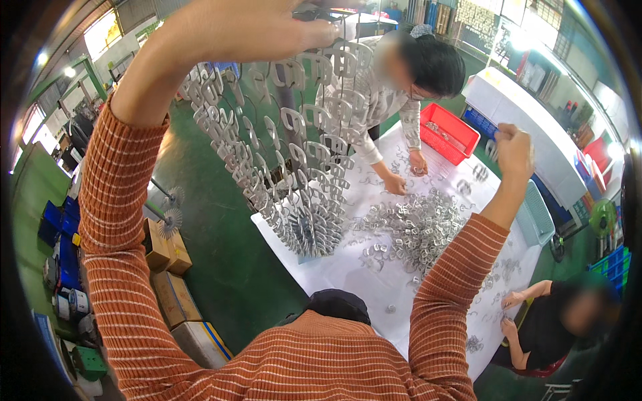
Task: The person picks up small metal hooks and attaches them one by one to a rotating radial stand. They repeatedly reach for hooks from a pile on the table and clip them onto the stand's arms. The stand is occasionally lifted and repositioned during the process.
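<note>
My left hand [267, 27] is raised at the top of a hanging rack [294, 127] covered in rows of small metal buckles. Its thumb points right along the rack's upper end, and the other fingers are mostly cut off by the picture's edge. My right hand [515, 152] is lifted above the right part of the white table [321, 284], fingers bent in a closed pinch. A few blurred metal buckles [479, 173] hang in a slanting line beside it, seemingly from its fingertips. Below lies a large heap of loose metal buckles [421, 230].
Across the table a person in a light top [364, 100] handles buckles; another in black [548, 321] works at the right. A red basket [448, 134] and a pale green basket [535, 214] stand at the far side. Cardboard boxes [175, 297] sit on the floor at left.
</note>
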The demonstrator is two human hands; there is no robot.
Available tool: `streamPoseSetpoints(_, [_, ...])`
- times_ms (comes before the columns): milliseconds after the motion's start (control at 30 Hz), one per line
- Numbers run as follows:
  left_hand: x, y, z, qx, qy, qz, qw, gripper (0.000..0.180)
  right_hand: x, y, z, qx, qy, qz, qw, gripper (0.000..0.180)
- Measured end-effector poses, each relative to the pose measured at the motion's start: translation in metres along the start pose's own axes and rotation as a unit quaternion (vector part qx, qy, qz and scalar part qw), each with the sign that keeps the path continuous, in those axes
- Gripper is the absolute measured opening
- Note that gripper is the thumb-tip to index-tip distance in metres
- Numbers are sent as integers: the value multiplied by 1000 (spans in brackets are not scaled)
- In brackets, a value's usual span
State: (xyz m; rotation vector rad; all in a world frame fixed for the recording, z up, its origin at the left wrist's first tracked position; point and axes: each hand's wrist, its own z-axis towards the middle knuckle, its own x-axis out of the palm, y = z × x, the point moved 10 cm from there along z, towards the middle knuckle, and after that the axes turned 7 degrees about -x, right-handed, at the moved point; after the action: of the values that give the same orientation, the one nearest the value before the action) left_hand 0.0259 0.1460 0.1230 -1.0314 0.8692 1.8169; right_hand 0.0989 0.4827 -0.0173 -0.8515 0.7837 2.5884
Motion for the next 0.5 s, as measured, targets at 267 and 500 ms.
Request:
streamPoseSetpoints(267, [-2, 20, -2, -62, -17, -110, 992, 43, -7, 219, -29, -177, 100, 541, 816, 28])
streamPoseSetpoints(500, [-3, 5, -9, 33, 26, -20, 999, 49, 2, 263, -32, -221, 114, 576, 779, 24])
